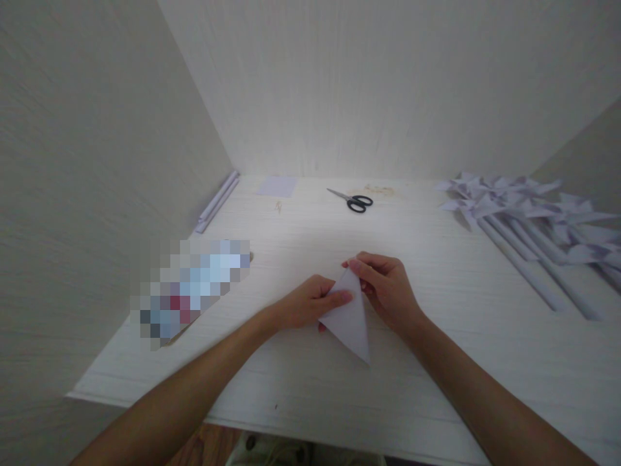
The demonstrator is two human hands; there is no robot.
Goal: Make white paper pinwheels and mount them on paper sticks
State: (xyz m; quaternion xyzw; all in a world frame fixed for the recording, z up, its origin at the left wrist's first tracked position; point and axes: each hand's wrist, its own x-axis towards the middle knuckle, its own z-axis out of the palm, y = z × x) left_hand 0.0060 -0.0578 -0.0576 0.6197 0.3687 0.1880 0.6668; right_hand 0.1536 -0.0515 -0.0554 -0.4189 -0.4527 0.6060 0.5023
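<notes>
A person sits at a pale wooden table [301, 382], seen from their own head, both bare forearms reaching forward. Between the two hands lies a folded triangle of pale lilac paper [350, 317], one point aimed back toward the person, its upper tip tucked under the fingertips. The left hand [308, 303] pinches the triangle's left edge, fingers curled onto the paper and thumb underneath. The right hand [385, 285] arches over the upper tip, fingers bent and pressing down on it; whether it grips the paper or only pins it cannot be told. Well beyond the fingertips, toward the back wall, lie black-handled scissors [352, 200], a flat lilac sheet [276, 186] and, far off to the left of the left hand, rolled paper tubes [217, 201] against the side wall. Well to the right of the right hand rests a heap of finished paper pinwheels [524, 207] on long rolled sticks. A blurred patch sits near the left hand's outer side. To crease well, it seems wise to keep the edges aligned under the left fingers while the right fingertips slide firmly along the fold.
</notes>
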